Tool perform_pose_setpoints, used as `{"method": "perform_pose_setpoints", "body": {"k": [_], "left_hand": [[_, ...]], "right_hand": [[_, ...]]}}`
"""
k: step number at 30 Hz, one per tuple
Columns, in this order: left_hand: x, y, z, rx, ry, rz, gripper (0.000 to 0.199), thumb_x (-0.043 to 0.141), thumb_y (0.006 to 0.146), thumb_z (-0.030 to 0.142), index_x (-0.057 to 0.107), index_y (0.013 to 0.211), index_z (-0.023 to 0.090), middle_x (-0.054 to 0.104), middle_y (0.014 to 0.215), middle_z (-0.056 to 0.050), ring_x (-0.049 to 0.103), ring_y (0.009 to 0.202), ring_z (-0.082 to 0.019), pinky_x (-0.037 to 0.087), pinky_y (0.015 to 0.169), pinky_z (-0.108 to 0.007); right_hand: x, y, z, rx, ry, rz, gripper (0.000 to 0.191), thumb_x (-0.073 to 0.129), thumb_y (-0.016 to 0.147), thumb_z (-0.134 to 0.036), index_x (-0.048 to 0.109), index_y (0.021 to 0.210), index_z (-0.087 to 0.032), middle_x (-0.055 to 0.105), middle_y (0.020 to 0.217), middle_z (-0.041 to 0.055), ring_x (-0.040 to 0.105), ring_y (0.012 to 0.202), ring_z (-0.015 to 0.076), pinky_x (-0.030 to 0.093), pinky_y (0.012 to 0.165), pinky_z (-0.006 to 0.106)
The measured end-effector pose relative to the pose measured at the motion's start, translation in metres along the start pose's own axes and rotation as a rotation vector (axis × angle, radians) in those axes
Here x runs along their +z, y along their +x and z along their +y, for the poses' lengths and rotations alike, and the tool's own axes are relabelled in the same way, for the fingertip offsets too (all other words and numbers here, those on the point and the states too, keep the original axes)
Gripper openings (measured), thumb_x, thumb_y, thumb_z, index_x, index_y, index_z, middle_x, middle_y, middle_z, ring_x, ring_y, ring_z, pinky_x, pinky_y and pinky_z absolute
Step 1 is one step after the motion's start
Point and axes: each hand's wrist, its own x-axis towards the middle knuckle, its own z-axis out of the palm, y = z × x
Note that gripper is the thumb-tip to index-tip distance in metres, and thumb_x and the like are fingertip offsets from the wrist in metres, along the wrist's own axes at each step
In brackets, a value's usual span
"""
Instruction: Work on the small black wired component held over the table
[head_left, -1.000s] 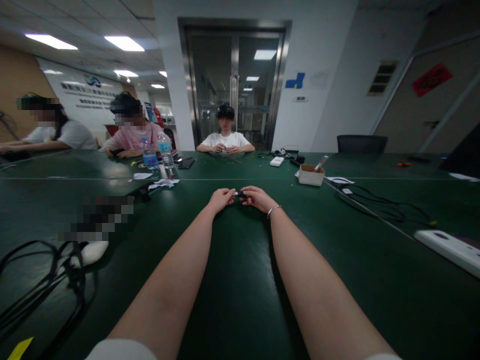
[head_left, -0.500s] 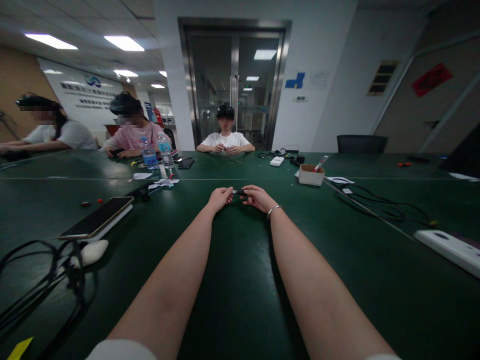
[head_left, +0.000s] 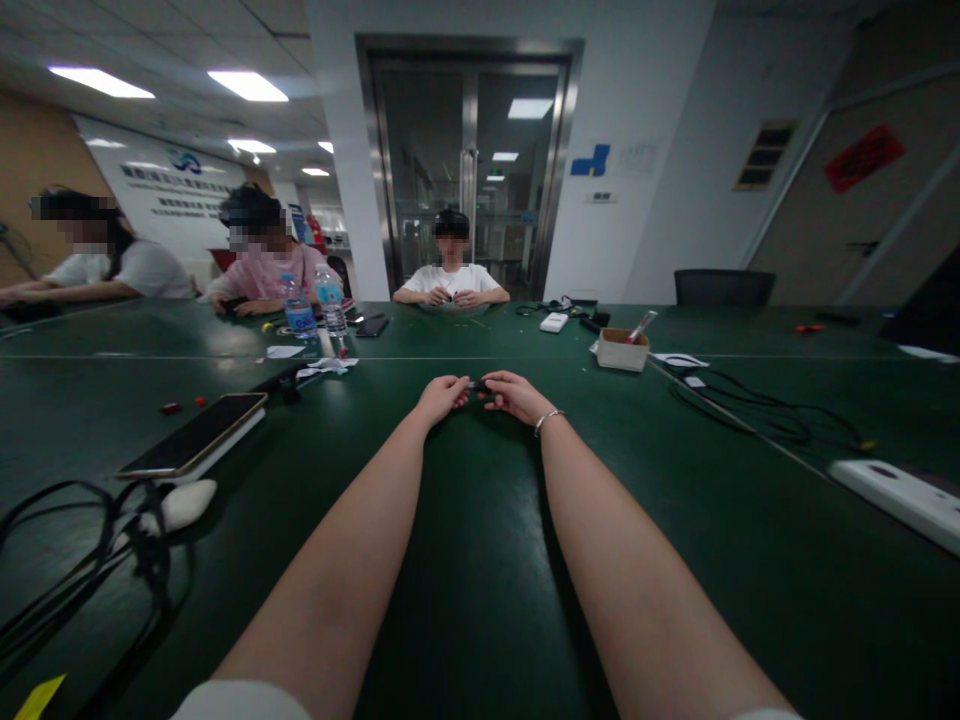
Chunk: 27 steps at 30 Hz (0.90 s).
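Between my two hands, just above the green table [head_left: 480, 520], is a small dark object [head_left: 478, 386] with a lighter, shiny part at its left end. My left hand [head_left: 444, 398] pinches the light end with thumb and fingertips. The dark end is gripped by my right hand [head_left: 514, 395], whose lower fingers are curled beneath. A silvery bracelet [head_left: 547, 422] circles my right wrist. The fingers cover much of the object, and it is too small to name.
On the left lie a phone [head_left: 196, 432], a white mouse-shaped thing [head_left: 187, 504] and black cables [head_left: 97, 560]. Two bottles [head_left: 330, 298] stand farther back. A small box [head_left: 622, 350] and a power strip [head_left: 900, 497] are right. Three people sit beyond.
Less of the dark object shows between my hands, and my right fingers have shifted slightly on it. Both arms stay in place.
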Motion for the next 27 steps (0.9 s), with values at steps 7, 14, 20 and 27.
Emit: {"method": "perform_pose_setpoints", "body": {"k": [7,14,20,27], "left_hand": [[0.0002,-0.0035,0.0028,0.038,-0.011,0.030,0.020,0.063,0.075,0.031,0.059,0.084,0.014,0.060,0.070,-0.002,0.052,0.058,-0.009,0.041,0.051,-0.020],[-0.0008,-0.0074,0.0073,0.074,-0.031,0.044,0.024,0.065,0.072,0.032,0.061,0.090,0.016,0.062,0.081,-0.004,0.057,0.071,-0.012,0.044,0.054,-0.020],[-0.0004,-0.0059,0.0074,0.063,-0.049,0.034,0.026,0.066,0.071,0.031,0.061,0.092,0.016,0.064,0.091,-0.007,0.060,0.078,-0.014,0.043,0.055,-0.020],[0.0009,-0.0053,0.0077,0.011,-0.036,0.054,0.027,0.065,0.072,0.037,0.061,0.087,0.014,0.066,0.081,-0.007,0.061,0.071,-0.014,0.042,0.055,-0.022]], "right_hand": [[-0.0012,0.0023,0.0020,0.002,0.000,0.039,0.006,0.057,0.087,-0.014,0.054,0.082,-0.014,0.059,0.055,-0.0015,0.055,0.041,0.0050,0.057,0.057,0.023],[-0.0010,0.0032,0.0026,0.003,-0.011,0.048,0.010,0.057,0.088,-0.019,0.053,0.080,-0.014,0.054,0.051,-0.0038,0.055,0.042,0.0059,0.058,0.056,0.023],[0.0001,0.0020,0.0017,0.010,-0.019,0.051,0.009,0.058,0.087,-0.017,0.053,0.080,-0.014,0.057,0.053,-0.0021,0.054,0.041,0.0052,0.057,0.055,0.022],[0.0004,0.0018,0.0021,0.002,-0.043,0.015,0.007,0.055,0.088,-0.013,0.054,0.081,-0.013,0.058,0.053,-0.0011,0.057,0.045,0.0068,0.057,0.055,0.022]]}}
